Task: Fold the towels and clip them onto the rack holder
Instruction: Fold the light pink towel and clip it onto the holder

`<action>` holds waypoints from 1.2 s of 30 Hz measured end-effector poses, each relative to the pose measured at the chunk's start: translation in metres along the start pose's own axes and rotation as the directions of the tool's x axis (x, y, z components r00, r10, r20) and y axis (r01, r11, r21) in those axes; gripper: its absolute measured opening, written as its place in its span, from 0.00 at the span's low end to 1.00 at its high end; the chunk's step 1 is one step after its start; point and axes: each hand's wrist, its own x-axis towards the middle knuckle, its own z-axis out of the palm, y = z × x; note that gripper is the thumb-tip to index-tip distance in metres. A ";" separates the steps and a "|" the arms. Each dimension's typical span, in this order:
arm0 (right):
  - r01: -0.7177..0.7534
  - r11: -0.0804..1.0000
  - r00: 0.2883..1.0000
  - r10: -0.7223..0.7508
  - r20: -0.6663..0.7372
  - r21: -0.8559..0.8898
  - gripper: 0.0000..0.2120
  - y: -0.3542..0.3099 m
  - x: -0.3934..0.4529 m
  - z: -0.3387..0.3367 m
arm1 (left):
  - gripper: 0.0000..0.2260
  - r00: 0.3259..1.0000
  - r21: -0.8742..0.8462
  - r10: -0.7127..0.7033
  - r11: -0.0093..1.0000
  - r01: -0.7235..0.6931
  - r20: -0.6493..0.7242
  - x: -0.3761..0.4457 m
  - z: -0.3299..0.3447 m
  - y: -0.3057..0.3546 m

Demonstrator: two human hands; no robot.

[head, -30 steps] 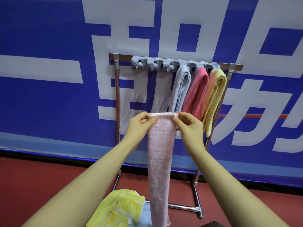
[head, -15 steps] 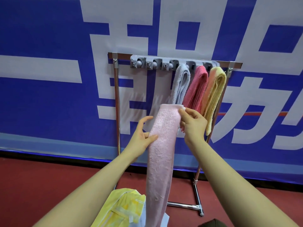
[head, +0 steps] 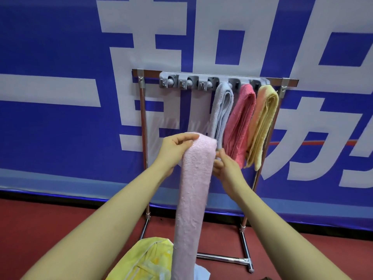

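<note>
- Pale pink towel [head: 191,190]: long folded strip, lower end cut off at frame bottom.
- Left hand [head: 175,149] grips its top fold; right hand [head: 227,168] beside it, fingers half hidden, grip unclear.
- Behind: rack holder [head: 212,82] clips grey towel [head: 221,110], red towel [head: 240,122], yellow towel [head: 262,126].

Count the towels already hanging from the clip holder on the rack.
3, all at the holder's right end: a grey towel, a red towel beside it, and a yellow towel furthest right. The three clips to their left hold nothing.
</note>
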 end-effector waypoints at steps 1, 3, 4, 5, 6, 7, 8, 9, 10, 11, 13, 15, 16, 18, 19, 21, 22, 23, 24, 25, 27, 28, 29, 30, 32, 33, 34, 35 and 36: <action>-0.022 0.999 0.998 0.023 0.051 -0.026 0.18 0.004 0.000 0.000 | 0.11 1.000 0.001 -0.006 1.000 0.006 -0.006 0.002 0.000 0.000; -0.034 0.997 0.992 0.042 0.117 -0.066 0.18 0.008 -0.001 0.001 | 0.12 0.999 0.006 -0.026 1.000 0.026 -0.028 0.006 -0.001 -0.001; -0.034 0.996 0.990 0.044 0.134 -0.077 0.17 0.010 -0.002 0.001 | 0.12 0.998 0.004 -0.037 0.999 0.038 -0.043 0.007 -0.003 -0.002; -0.029 0.996 0.989 0.042 0.143 -0.086 0.17 0.011 -0.002 0.000 | 0.12 0.997 -0.003 -0.047 0.999 0.047 -0.058 0.008 -0.004 -0.002; -0.035 0.995 0.989 0.048 0.143 -0.095 0.19 0.012 -0.002 0.000 | 0.12 0.996 -0.011 -0.056 0.998 0.055 -0.069 0.009 -0.005 -0.002; -0.032 0.994 0.988 0.048 0.146 -0.109 0.20 0.011 -0.003 0.000 | 0.13 0.995 -0.014 -0.061 0.998 0.061 -0.079 0.009 -0.007 -0.001; -0.024 0.993 0.988 0.041 0.146 -0.115 0.21 0.013 -0.002 -0.001 | 0.14 0.994 -0.016 -0.065 0.998 0.064 -0.088 0.010 -0.008 -0.001; -0.012 0.993 0.988 0.030 0.149 -0.120 0.21 0.012 -0.003 -0.001 | 0.15 0.993 -0.023 -0.069 0.997 0.067 -0.094 0.010 -0.009 -0.001; -0.003 0.992 0.989 0.021 0.144 -0.126 0.20 0.013 -0.003 -0.001 | 0.15 0.992 -0.035 -0.072 0.997 0.069 -0.099 0.011 -0.009 0.000; 0.009 0.991 0.991 0.009 0.133 -0.134 0.15 0.012 -0.003 -0.001 | 0.16 0.992 -0.046 -0.074 0.997 0.069 -0.104 0.011 -0.009 0.000; 0.042 0.987 0.994 -0.026 0.110 -0.153 0.05 0.013 -0.003 -0.001 | 0.17 0.990 -0.072 -0.072 0.995 0.064 -0.118 0.012 -0.009 0.000; 0.066 0.982 0.994 -0.049 0.100 -0.174 0.08 0.011 -0.004 0.001 | 0.19 0.989 -0.103 -0.076 0.993 0.063 -0.126 0.014 -0.008 0.000; 0.074 0.981 0.994 -0.058 0.092 -0.178 0.12 0.011 -0.004 0.001 | 0.20 0.989 -0.116 -0.081 0.991 0.066 -0.128 0.015 -0.007 -0.001; 0.082 0.975 0.995 -0.069 0.069 -0.208 0.16 0.012 -0.006 0.001 | 0.22 0.987 -0.130 -0.091 0.989 0.074 -0.132 0.017 -0.007 -0.001; 0.086 0.971 0.996 -0.077 0.051 -0.222 0.17 0.013 -0.006 0.001 | 0.23 0.987 -0.136 -0.094 0.988 0.076 -0.131 0.018 -0.007 -0.001; 0.110 0.968 0.994 -0.111 0.011 -0.226 0.18 0.014 -0.008 0.000 | 0.23 0.987 -0.151 -0.097 0.985 0.078 -0.127 0.018 -0.006 -0.001; 0.126 0.965 0.992 -0.130 -0.002 -0.229 0.18 0.014 -0.009 0.001 | 0.23 0.987 -0.154 -0.099 0.985 0.079 -0.125 0.018 -0.006 0.000; 0.143 0.959 0.989 -0.149 -0.007 -0.244 0.17 0.014 -0.009 0.001 | 0.23 0.987 -0.155 -0.099 0.985 0.079 -0.124 0.017 -0.006 0.000; 0.160 0.946 0.986 -0.168 -0.006 -0.281 0.16 0.014 -0.010 0.002 | 0.23 0.987 -0.155 -0.098 0.985 0.078 -0.125 0.017 -0.006 0.001; 0.177 0.931 0.982 -0.187 0.001 -0.320 0.15 0.015 -0.009 0.002 | 0.23 0.987 -0.155 -0.096 0.985 0.076 -0.126 0.017 -0.007 0.001; 0.192 0.914 0.979 -0.203 0.006 -0.359 0.11 0.015 -0.008 0.003 | 0.23 0.988 -0.153 -0.094 0.985 0.075 -0.126 0.017 -0.007 0.001; 0.193 0.915 0.979 -0.205 0.002 -0.354 0.10 0.015 -0.008 0.003 | 0.23 0.988 -0.152 -0.094 0.986 0.074 -0.126 0.018 -0.007 0.001; 0.195 0.920 0.978 -0.209 -0.004 -0.341 0.09 0.015 -0.007 0.003 | 0.23 0.988 -0.147 -0.092 0.986 0.073 -0.127 0.017 -0.008 0.001; 0.193 0.926 0.978 -0.208 -0.011 -0.325 0.09 0.014 -0.008 0.002 | 0.23 0.988 -0.137 -0.088 0.988 0.070 -0.130 0.017 -0.009 0.001; 0.184 0.941 0.980 -0.197 -0.016 -0.285 0.08 0.013 -0.007 0.000 | 0.23 0.987 -0.100 -0.074 0.993 0.060 -0.143 0.017 -0.013 0.002; 0.178 0.947 0.982 -0.187 -0.010 -0.268 0.09 0.012 -0.007 -0.002 | 0.23 0.987 -0.074 -0.064 0.996 0.053 -0.144 0.016 -0.015 0.002; 0.169 0.952 0.985 -0.175 0.000 -0.256 0.10 0.011 -0.007 -0.003 | 0.22 0.989 -0.044 -0.053 0.998 0.047 -0.141 0.016 -0.017 0.002; 0.162 0.955 0.986 -0.164 0.010 -0.247 0.10 0.011 -0.007 -0.003 | 0.22 0.990 -0.016 -0.043 0.999 0.041 -0.133 0.016 -0.019 0.001; 0.155 0.958 0.988 -0.156 0.017 -0.240 0.11 0.009 -0.007 -0.003 | 0.23 0.992 0.005 -0.036 0.999 0.037 -0.124 0.016 -0.020 0.000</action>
